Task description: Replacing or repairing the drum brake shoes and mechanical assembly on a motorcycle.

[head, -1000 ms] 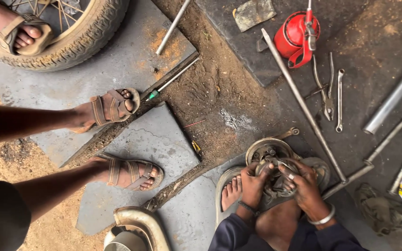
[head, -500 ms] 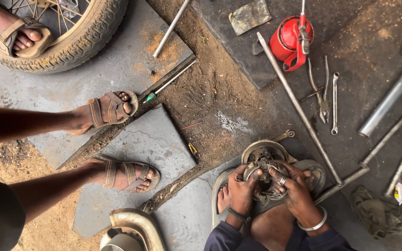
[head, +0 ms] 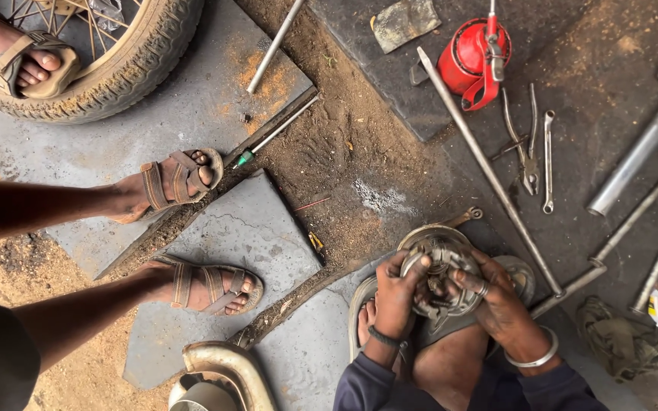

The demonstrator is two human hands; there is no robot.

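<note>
The person is squatting at the lower edge of the view, and the round metal hub plate point(head: 442, 255) is sitting at about 5 o'clock in the picture, low between the knees and just above a sandal. The left hand point(head: 396, 293) is closing around its rim at the 8 o'clock side, fingers curled over the edge; the right hand point(head: 499, 304), wearing a ring and a metal bangle point(head: 531, 358), is gripping the 4 o'clock side, with the fingers pressing into the middle. Both hands are therefore holding the plate, not standing open.

The plate is looking heavy and stiff, a cast piece with springs or shoes inside; it is probably greasy and dusty, so it may be slipping in the fingers. The outer rim is seeming the safest place to take it, away from the inner parts that could be pinching.

The centre of the plate is lying hidden under the fingers, so it is hard to say which small part they are working on; its underside is not showing.

A long steel rod point(head: 489, 171) is running from 11 o'clock of the plate down to 3 o'clock; a red oil can point(head: 470, 55), pliers point(head: 525, 148) and a spanner point(head: 547, 160) are lying toward 1 o'clock; another person's sandalled feet point(head: 180, 183) are standing at 9 o'clock, and a tyre point(head: 116, 68) is being cut off at the top left.
</note>
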